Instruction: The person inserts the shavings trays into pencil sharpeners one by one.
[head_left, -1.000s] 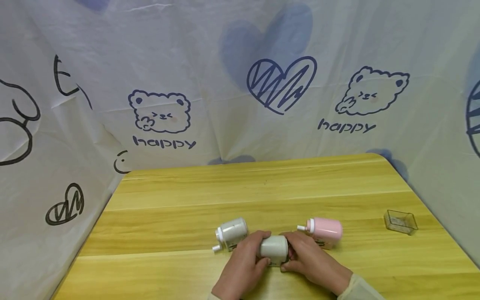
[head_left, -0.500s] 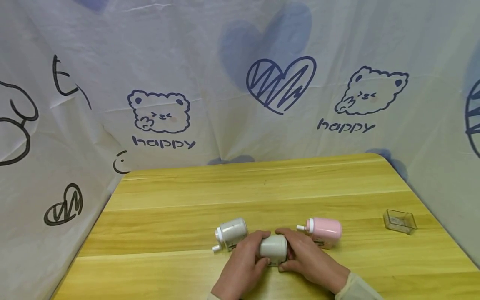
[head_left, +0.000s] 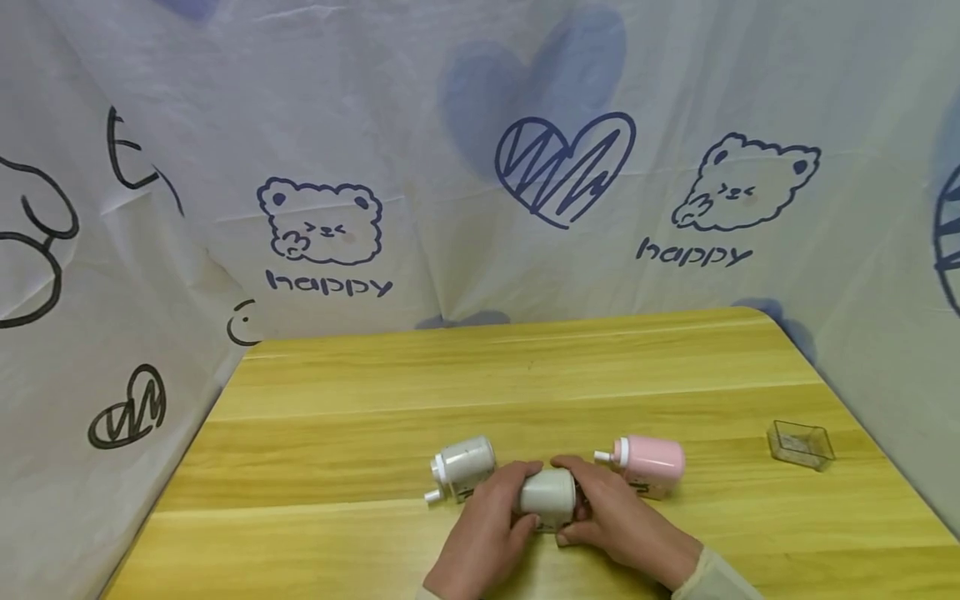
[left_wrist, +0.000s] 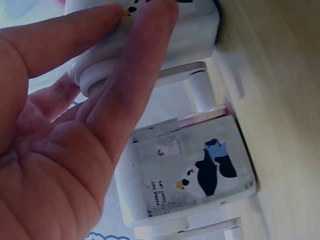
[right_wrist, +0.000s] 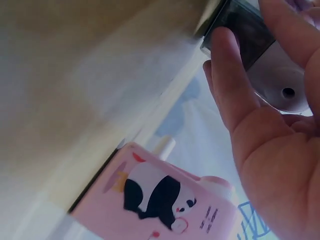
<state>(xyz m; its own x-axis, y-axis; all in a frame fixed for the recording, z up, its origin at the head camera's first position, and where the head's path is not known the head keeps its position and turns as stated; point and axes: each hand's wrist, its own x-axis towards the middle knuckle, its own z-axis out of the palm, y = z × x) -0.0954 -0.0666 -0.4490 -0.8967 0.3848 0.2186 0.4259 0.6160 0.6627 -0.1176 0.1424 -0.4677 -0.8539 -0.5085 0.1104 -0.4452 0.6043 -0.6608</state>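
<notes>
A light grey pencil sharpener lies between both hands on the wooden table. My left hand grips its left part, thumb on the near side and fingers over the far side. In the left wrist view, the white crank of this sharpener sticks out below the fingers. My right hand holds its right end between thumb and fingers. The right wrist view shows that end face with a round pencil hole and a dark see-through drawer, with fingertips right at the drawer.
Left of the hands lies a second grey pencil sharpener, with a panda print in the left wrist view. A pink pencil sharpener lies behind the right hand. One small see-through box stands near the table's right edge.
The right hand's fingers have shifted slightly left along the sharpener's far side since one second ago. The left hand and the other things have stayed in place.
</notes>
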